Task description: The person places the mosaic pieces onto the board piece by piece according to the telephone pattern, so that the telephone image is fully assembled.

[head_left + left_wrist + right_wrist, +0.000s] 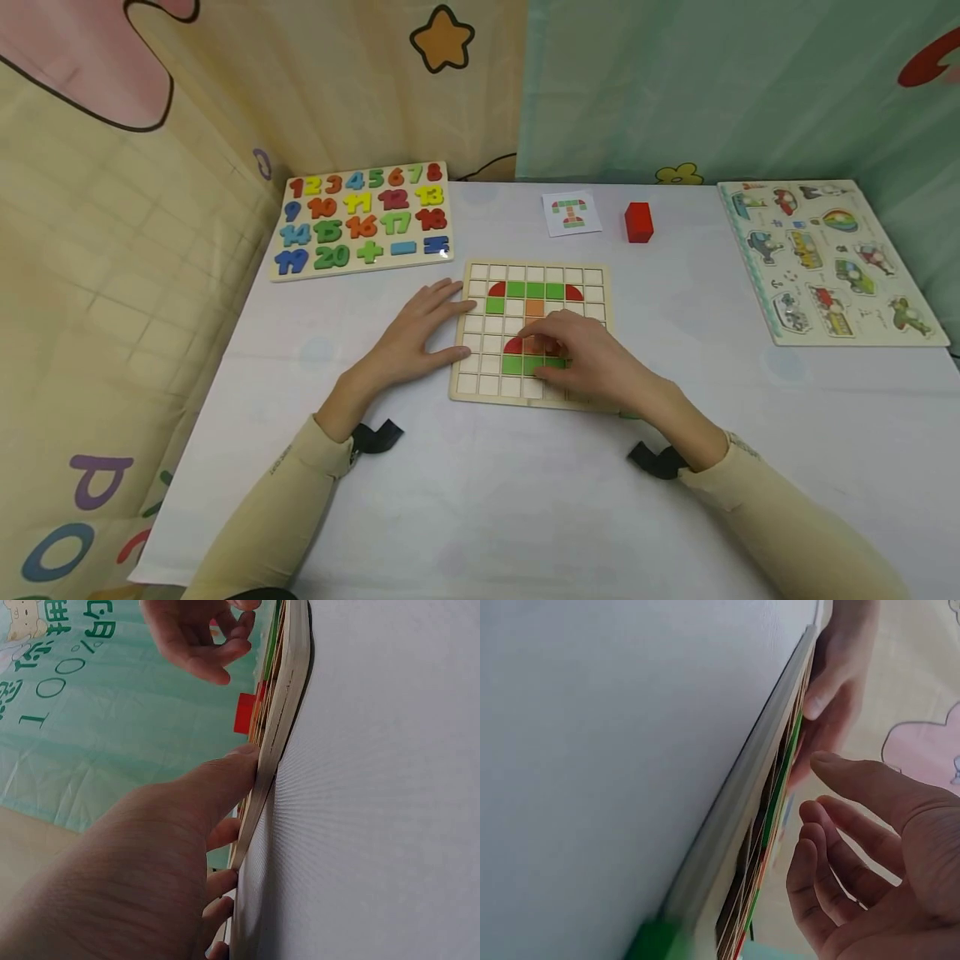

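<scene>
A wooden grid board [467, 387] lies on the table with coloured tiles set in its squares. Across its upper part run green tiles [535, 290] between two red rounded tiles [573, 292], with an orange tile [534, 308] below. Lower down are a red rounded tile [513, 346] and a row of green tiles [512, 365], partly hidden by my right hand [592, 354]. That hand hovers over the board, its thumb and bent fingers apart and nothing between them in the right wrist view. My left hand [412, 333] rests at the board's left edge, thumb and fingertips touching it.
Behind the board lie a pattern card [572, 213] and a red block [639, 222]. A number puzzle [360, 221] is at back left, a picture puzzle [832, 258] at right. Something green [656, 941] sits by the board's near right corner. Curtains stand behind the table.
</scene>
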The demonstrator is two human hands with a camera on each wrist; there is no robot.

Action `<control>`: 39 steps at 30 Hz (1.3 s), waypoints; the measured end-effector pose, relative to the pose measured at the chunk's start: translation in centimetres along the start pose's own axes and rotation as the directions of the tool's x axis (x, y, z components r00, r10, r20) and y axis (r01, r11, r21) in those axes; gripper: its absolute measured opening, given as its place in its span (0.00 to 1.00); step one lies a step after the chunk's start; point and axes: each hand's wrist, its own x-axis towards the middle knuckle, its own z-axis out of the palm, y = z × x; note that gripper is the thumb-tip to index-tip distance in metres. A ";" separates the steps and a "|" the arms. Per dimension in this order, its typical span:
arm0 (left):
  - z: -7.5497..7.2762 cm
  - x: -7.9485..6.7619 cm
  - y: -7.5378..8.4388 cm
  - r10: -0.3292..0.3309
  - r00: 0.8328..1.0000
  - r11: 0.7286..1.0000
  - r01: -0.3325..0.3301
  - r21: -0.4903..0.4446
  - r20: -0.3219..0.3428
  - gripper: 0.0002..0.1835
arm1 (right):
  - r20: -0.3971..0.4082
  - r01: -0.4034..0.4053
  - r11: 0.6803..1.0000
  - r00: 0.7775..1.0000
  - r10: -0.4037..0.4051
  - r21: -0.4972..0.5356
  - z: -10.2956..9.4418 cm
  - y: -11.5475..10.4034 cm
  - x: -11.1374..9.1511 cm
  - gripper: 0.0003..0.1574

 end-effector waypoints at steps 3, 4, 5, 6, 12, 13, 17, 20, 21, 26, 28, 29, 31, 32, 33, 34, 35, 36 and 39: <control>-0.1 0.0 0.0 0.002 1.000 1.000 -0.002 0.001 -0.002 0.37 | -0.037 0.000 1.000 0.999 0.001 0.018 -0.6 0.8 -0.9 0.27; -0.1 0.0 0.0 0.002 1.000 1.000 -0.002 0.001 -0.002 0.38 | -0.046 -0.002 1.000 0.999 0.003 0.027 -0.8 1.0 -1.2 0.27; -0.1 -0.1 -0.1 0.000 1.000 1.000 0.000 0.001 -0.002 0.38 | -0.054 -0.008 0.999 0.998 0.010 0.031 -1.0 1.2 -1.5 0.26; -0.1 -0.1 0.0 -0.002 1.000 1.000 0.002 0.001 -0.001 0.38 | -0.061 -0.017 0.999 0.998 0.019 0.032 -1.1 1.5 -1.8 0.26; -0.1 -0.3 -0.1 -0.012 1.000 1.000 0.012 -0.001 0.001 0.38 | -0.082 -0.080 0.996 0.993 0.084 0.049 -2.0 2.4 -3.7 0.26; -0.1 -0.3 -0.1 -0.012 1.000 1.000 0.012 -0.003 0.000 0.38 | -0.088 -0.084 0.995 0.992 0.088 0.046 -2.1 2.5 -4.0 0.26; -0.1 -0.4 -0.1 -0.019 1.000 1.000 0.019 0.000 0.008 0.38 | -0.119 -0.096 0.995 0.988 0.100 0.039 -2.4 3.2 -5.3 0.27; -0.2 -0.4 -0.2 -0.018 1.000 1.000 0.018 0.005 0.008 0.38 | -0.139 -0.110 0.993 0.984 0.115 0.047 -2.7 3.8 -6.2 0.26; -0.2 -0.4 -0.1 -0.015 1.000 1.000 0.015 0.004 0.006 0.38 | -0.145 -0.115 0.992 0.982 0.121 0.049 -2.8 4.0 -6.4 0.26; -0.3 -0.3 -0.1 -0.005 1.000 1.000 0.005 -0.001 0.000 0.37 | -0.158 -0.134 0.989 0.977 0.143 0.064 -3.4 4.9 -7.6 0.26; -0.3 -0.3 -0.1 -0.006 1.000 1.000 0.006 -0.001 0.001 0.37 | -0.151 -0.141 0.987 0.977 0.150 0.072 -3.5 5.2 -8.0 0.26; -0.3 -0.3 0.0 -0.007 1.000 1.000 0.007 -0.001 0.002 0.38 | -0.141 -0.149 0.986 0.977 0.159 0.081 -3.5 5.4 -8.1 0.25; -0.3 -0.3 0.0 -0.009 1.000 1.000 0.009 -0.004 0.001 0.38 | -0.116 -0.162 0.983 0.978 0.172 0.092 -3.5 5.7 -8.4 0.25; -0.3 -0.3 0.0 -0.008 1.000 1.000 0.008 -0.007 -0.001 0.38 | -0.102 -0.170 0.981 0.978 0.180 0.098 -3.6 5.8 -8.6 0.25; -0.2 -0.3 0.0 -0.006 1.000 1.000 0.006 -0.010 -0.002 0.38 | -0.088 -0.177 0.979 0.979 0.185 0.098 -3.6 5.9 -8.7 0.26; -0.2 -0.2 0.0 -0.003 1.000 1.000 0.003 -0.011 -0.003 0.38 | -0.075 -0.185 0.978 0.978 0.193 0.101 -3.7 6.0 -8.9 0.26; -0.1 -0.2 0.0 0.000 1.000 1.000 0.000 -0.012 -0.004 0.38 | -0.065 -0.192 0.976 0.978 0.199 0.102 -3.7 6.1 -9.0 0.27; 0.0 -0.1 0.0 0.003 1.000 1.000 -0.003 -0.011 -0.005 0.38 | -0.057 -0.195 0.975 0.978 0.202 0.103 -3.8 6.2 -9.1 0.28; 0.1 0.0 0.0 0.005 1.000 1.000 -0.005 -0.009 -0.004 0.38 | -0.033 -0.183 0.977 0.982 0.187 0.112 -3.9 6.6 -9.4 0.31</control>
